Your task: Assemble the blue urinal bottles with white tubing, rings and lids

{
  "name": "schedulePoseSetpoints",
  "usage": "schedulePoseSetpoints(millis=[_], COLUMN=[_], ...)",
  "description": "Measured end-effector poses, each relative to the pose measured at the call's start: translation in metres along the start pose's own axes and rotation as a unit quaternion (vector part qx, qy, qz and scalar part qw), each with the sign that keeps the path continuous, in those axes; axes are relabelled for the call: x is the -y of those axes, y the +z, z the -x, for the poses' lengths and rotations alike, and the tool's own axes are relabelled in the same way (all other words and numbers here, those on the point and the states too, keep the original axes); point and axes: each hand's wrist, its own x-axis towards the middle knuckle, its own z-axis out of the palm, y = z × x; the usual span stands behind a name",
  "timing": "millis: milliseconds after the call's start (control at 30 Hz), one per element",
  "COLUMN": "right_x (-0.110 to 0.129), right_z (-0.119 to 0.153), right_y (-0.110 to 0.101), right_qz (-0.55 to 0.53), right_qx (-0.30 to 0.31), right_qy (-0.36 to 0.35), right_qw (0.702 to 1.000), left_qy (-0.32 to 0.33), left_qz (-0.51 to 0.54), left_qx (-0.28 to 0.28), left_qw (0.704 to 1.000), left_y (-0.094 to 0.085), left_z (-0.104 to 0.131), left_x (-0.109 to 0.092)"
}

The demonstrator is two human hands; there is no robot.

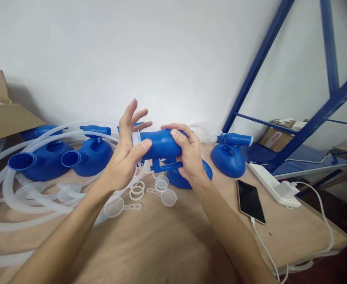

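Observation:
A blue plastic urinal adapter (161, 142), shaped like a short tube with a thin bar along its underside, is held sideways above the table. My right hand (188, 152) wraps around its right end. At the left end is a white cap (136, 139), against which the palm of my left hand (126, 152) rests. The left thumb presses on the tube, while the other left fingers stretch upward. Behind and below sits a blue urinal bottle (204, 173), partly hidden by my right hand. Loose clear caps (169, 198) and white rings (137, 190) lie beneath.
More blue urinal bottles stand at left (94, 157) and right (228, 159). Coiled clear hoses (28, 205) cover the left side. A phone (251, 201) on a cable and a power strip (274, 185) lie at right, near a blue metal rack (259, 59). A cardboard box (10, 118) is at far left.

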Motion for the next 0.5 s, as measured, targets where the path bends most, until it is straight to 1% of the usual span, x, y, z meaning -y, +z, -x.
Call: schedulePoseSetpoints(millis=[67,133,167,233,300,367,400,433,500], right_x=[-0.005,-0.006,-0.005,-0.002,0.001,0.002,0.002,0.001,-0.001], right_z=[-0.001,0.001,0.003,0.005,0.005,0.004,0.003,0.001,-0.002], right_y=[0.000,-0.001,-0.002,-0.003,-0.004,-0.004,-0.004,-0.005,-0.007], right_qz=[0.014,0.032,0.045,0.075,0.100,0.103,0.097,0.090,0.072], right_qx=[-0.017,-0.019,-0.017,-0.012,-0.005,-0.003,-0.003,-0.005,-0.024], right_qy=[-0.020,-0.052,-0.073,-0.119,-0.146,-0.137,-0.126,-0.115,-0.097], right_qw=[1.000,0.998,0.996,0.990,0.984,0.985,0.987,0.989,0.992], left_qy=[-0.038,-0.094,-0.126,-0.180,-0.208,-0.216,-0.210,-0.199,-0.173], left_qz=[-0.044,-0.070,-0.065,-0.020,0.035,0.069,0.080,0.089,0.085], left_qx=[-0.024,-0.035,-0.040,-0.046,-0.038,-0.014,-0.009,-0.012,-0.035], left_qw=[0.998,0.993,0.989,0.982,0.977,0.974,0.974,0.976,0.981], left_y=[0.001,0.005,0.006,0.009,0.008,0.006,0.005,0.004,0.004], left_z=[-0.001,0.000,0.001,0.001,-0.001,-0.002,-0.003,-0.003,-0.002], left_x=[0.004,0.005,0.005,0.005,0.006,0.009,0.011,0.013,0.017])
